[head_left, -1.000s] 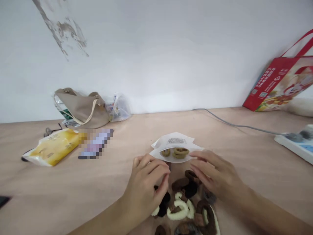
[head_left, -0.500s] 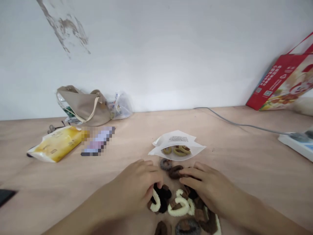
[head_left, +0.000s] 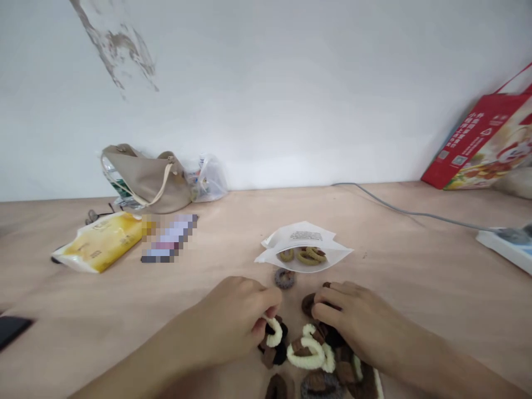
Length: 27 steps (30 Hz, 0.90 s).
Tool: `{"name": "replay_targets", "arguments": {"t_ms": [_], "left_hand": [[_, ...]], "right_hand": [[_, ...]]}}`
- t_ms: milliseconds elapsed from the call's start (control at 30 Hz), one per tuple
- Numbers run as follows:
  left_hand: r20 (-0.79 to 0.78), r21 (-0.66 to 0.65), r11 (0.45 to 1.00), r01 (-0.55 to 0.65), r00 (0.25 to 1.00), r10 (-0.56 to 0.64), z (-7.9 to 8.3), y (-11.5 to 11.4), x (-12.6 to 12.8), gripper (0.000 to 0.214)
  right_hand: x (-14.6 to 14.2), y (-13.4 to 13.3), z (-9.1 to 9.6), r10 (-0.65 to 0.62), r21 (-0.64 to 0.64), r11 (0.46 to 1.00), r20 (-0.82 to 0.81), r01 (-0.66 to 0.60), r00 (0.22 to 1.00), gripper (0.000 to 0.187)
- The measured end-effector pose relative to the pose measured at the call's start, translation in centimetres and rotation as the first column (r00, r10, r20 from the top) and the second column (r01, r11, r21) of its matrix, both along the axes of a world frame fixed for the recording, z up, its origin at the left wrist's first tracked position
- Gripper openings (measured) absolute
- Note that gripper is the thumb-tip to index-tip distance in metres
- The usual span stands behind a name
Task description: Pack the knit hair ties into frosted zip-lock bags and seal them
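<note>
My left hand (head_left: 245, 310) has its fingers curled in a pinch on a cream fuzzy hair tie (head_left: 274, 334). Black hair ties (head_left: 281, 354) lie right under it. My right hand (head_left: 349, 310) bends its fingers over a dark brown hair tie (head_left: 308, 304), whose far side the fingers hide. Between the hands rests a pile with another cream hair tie (head_left: 306, 361), and a grey one (head_left: 321, 386) lies nearer to me. A small grey hair tie (head_left: 285, 278) sits apart, just below the mouth of a white translucent bag (head_left: 297, 237) that holds several olive hair ties (head_left: 310, 255).
On the left lie a yellow tissue pack (head_left: 110, 241) and a phone (head_left: 172, 238). A beige handbag (head_left: 160, 183) and a clear plastic bag (head_left: 211, 180) stand against the wall. To the right are a grey cable (head_left: 399, 209), a white power strip (head_left: 505, 249) and a red bag (head_left: 461, 144).
My right hand has pulled the dark brown hair tie rightward and toward me, away from the small grey one. My left hand has lifted the cream hair tie slightly up and to the right.
</note>
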<state>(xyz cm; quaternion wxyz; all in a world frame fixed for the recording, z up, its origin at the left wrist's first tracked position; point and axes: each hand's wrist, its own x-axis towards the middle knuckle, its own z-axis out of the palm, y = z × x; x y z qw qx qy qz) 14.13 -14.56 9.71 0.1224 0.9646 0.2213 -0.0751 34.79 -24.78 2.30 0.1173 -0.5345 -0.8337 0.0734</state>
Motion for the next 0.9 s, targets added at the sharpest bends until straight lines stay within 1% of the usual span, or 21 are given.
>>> {"name": "replay_targets", "arguments": {"t_ms": [67,133,167,200,233,267,300,333,367,400,433,500,533,600,633,667,733,833,900], "left_hand": [[0.041,0.027,1.000,0.000,0.999,-0.001,-0.1,0.0,0.0,0.013],[0.164,0.076,0.997,0.011,0.986,-0.023,-0.6,0.1,0.2,0.013],[0.258,0.113,0.994,0.009,0.965,-0.038,-1.1,0.2,0.4,0.014],[0.366,0.165,0.986,0.004,0.929,-0.065,-1.7,0.4,0.8,0.014],[0.473,0.234,0.972,-0.009,0.874,-0.106,-2.3,0.6,1.1,0.015],[0.562,0.317,0.948,-0.031,0.812,-0.161,-3.0,0.9,1.5,0.015],[0.614,0.408,0.911,-0.054,0.755,-0.230,-3.7,1.2,2.0,0.016],[0.632,0.491,0.868,-0.077,0.717,-0.294,-4.2,1.5,2.3,0.016],[0.621,0.557,0.825,-0.091,0.706,-0.341,-4.7,1.7,2.6,0.017],[0.598,0.603,0.791,-0.102,0.714,-0.364,-5.0,1.9,2.9,0.017],[0.575,0.628,0.771,-0.107,0.731,-0.367,-5.1,1.9,2.9,0.018],[0.556,0.640,0.760,-0.110,0.750,-0.359,-5.1,1.7,2.8,0.018],[0.562,0.633,0.767,-0.107,0.744,-0.361,-5.0,1.6,2.6,0.017],[0.582,0.600,0.796,-0.074,0.723,-0.372,-5.0,1.1,2.2,0.015],[0.580,0.578,0.815,-0.046,0.725,-0.370,-5.1,1.0,2.0,0.015],[0.564,0.555,0.831,-0.019,0.743,-0.360,-5.3,0.8,1.9,0.016],[0.497,0.518,0.855,0.006,0.812,-0.307,-5.8,0.7,1.8,0.015],[0.335,0.461,0.887,-0.007,0.927,-0.166,-6.5,0.8,2.0,0.009],[0.242,0.419,0.908,-0.020,0.966,-0.091,-6.7,0.7,2.2,0.010]], "right_hand": [[0.0,-0.2,0.4,0.017,0.072,0.997,0.024,-0.019,1.000,0.021],[0.1,-0.4,0.9,0.042,0.178,0.983,0.015,-0.044,0.999,0.019],[0.2,-0.4,1.0,0.059,0.251,0.966,0.002,-0.058,0.998,0.020],[0.3,-0.4,1.1,0.071,0.337,0.939,-0.011,-0.064,0.997,0.022],[0.4,-0.3,1.1,0.081,0.426,0.903,-0.021,-0.065,0.996,0.025],[0.6,-0.2,1.1,0.081,0.507,0.860,-0.023,-0.058,0.996,0.027],[0.8,-0.1,0.9,0.063,0.571,0.820,-0.014,-0.043,0.998,0.027],[1.0,0.1,0.7,0.025,0.613,0.790,0.006,-0.023,1.000,0.026],[1.3,0.3,0.5,-0.023,0.633,0.774,0.035,-0.004,0.999,0.024],[1.5,0.5,0.2,-0.072,0.640,0.768,0.067,0.012,0.995,0.024],[1.7,0.7,-0.1,-0.110,0.639,0.769,0.097,0.022,0.989,0.025],[1.9,0.7,-0.4,-0.126,0.622,0.783,0.121,0.024,0.985,0.028],[1.9,0.7,-0.5,-0.103,0.609,0.793,0.105,0.018,0.989,0.028],[1.9,0.4,-0.3,-0.068,0.579,0.815,0.037,0.034,0.997,0.025],[1.8,0.2,-0.2,-0.070,0.558,0.828,0.004,0.056,0.998,0.023],[1.7,0.1,-0.2,-0.091,0.533,0.842,-0.014,0.084,0.996,0.021],[1.7,-0.1,-0.2,-0.157,0.460,0.878,0.017,0.132,0.987,0.020],[1.8,0.0,-0.8,-0.213,0.349,0.924,0.129,0.157,0.968,0.014],[1.8,0.1,-1.1,-0.220,0.306,0.938,0.162,0.163,0.962,0.013]]}}
